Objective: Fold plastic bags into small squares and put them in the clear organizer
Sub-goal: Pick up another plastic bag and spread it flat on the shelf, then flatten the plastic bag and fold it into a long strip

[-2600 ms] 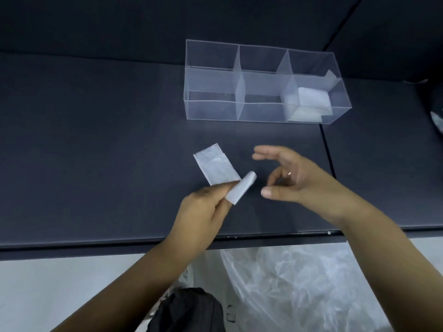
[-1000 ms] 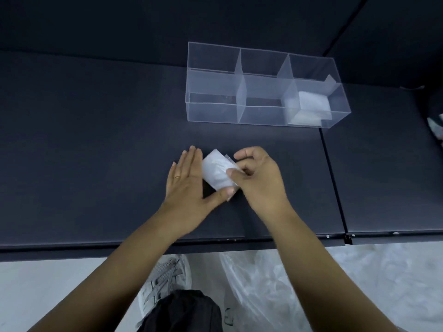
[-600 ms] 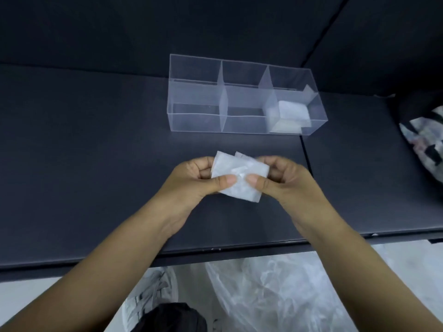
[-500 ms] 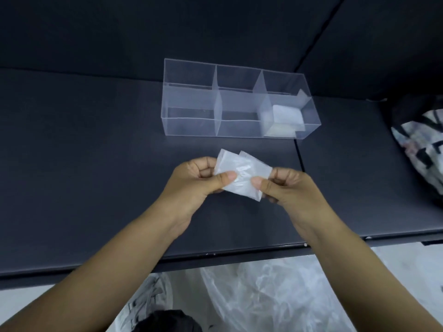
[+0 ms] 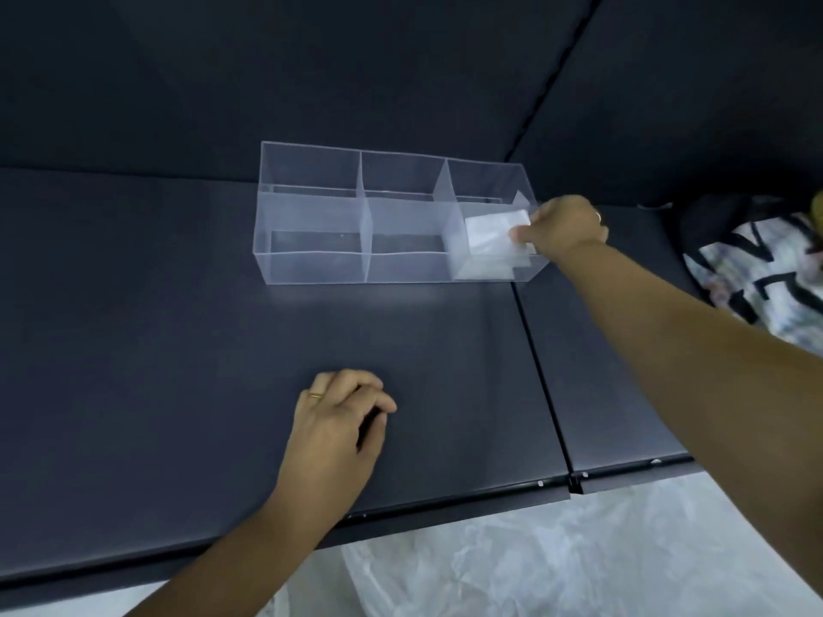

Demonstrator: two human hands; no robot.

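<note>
The clear organizer (image 5: 311,264) stands at the back of the dark table, split into several compartments. My right hand (image 5: 563,227) reaches over its right end and pinches a folded white plastic bag (image 5: 496,231) inside the front right compartment. Below it lies another folded bag (image 5: 483,270) on that compartment's floor. My left hand (image 5: 340,420) rests on the table near the front edge, fingers loosely curled, holding nothing.
A seam (image 5: 541,380) divides the dark table surface (image 5: 156,349) into two panels. A heap of loose clear plastic bags (image 5: 556,563) lies below the table's front edge. A black and white patterned bag (image 5: 766,282) sits at the far right.
My right hand carried the folded bag from in front of me up into the organizer's front right compartment. My left hand let go of it and dropped to the table.
</note>
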